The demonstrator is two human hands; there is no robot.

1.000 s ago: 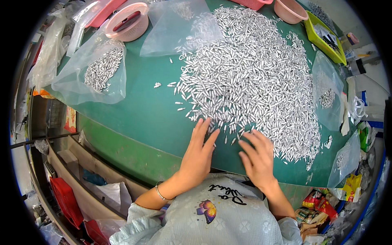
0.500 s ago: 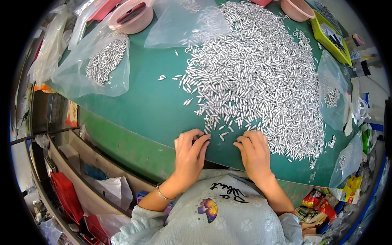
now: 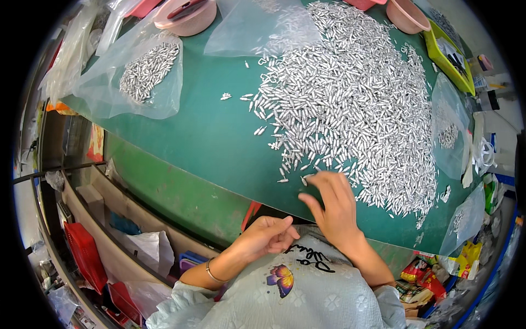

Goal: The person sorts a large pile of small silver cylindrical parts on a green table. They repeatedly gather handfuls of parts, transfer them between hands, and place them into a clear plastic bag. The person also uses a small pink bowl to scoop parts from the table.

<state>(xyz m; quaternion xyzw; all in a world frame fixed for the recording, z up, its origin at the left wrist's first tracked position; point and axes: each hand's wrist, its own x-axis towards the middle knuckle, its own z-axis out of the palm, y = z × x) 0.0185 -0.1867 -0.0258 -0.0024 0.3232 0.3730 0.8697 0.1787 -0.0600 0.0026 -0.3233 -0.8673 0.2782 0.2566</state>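
A wide heap of small silver pointed metal pieces (image 3: 350,109) covers much of the green table (image 3: 208,142). My right hand (image 3: 334,211) is over the heap's near edge, thumb apart from the fingers, with its slightly blurred fingertips beside a loose piece (image 3: 304,180). I see nothing held in it. My left hand (image 3: 268,237) is just off the table's near edge, close to my body. Its fingers are curled in with the thumb along them; whatever may be inside is hidden. Another loose piece (image 3: 282,180) lies left of the right fingertips.
A clear plastic bag (image 3: 148,77) of similar pieces lies at the left, and another bag (image 3: 263,33) at the back. Pink bowls (image 3: 189,23) and a yellow-green tray (image 3: 446,60) stand along the far side. Smaller bags (image 3: 449,137) lie at the right. Below left are shelves with red bins (image 3: 85,257).
My left hand has drawn back from the table edge toward my body and curled. My right hand has shifted left and a little forward, its thumb and fingers now spread. The view has moved slightly.
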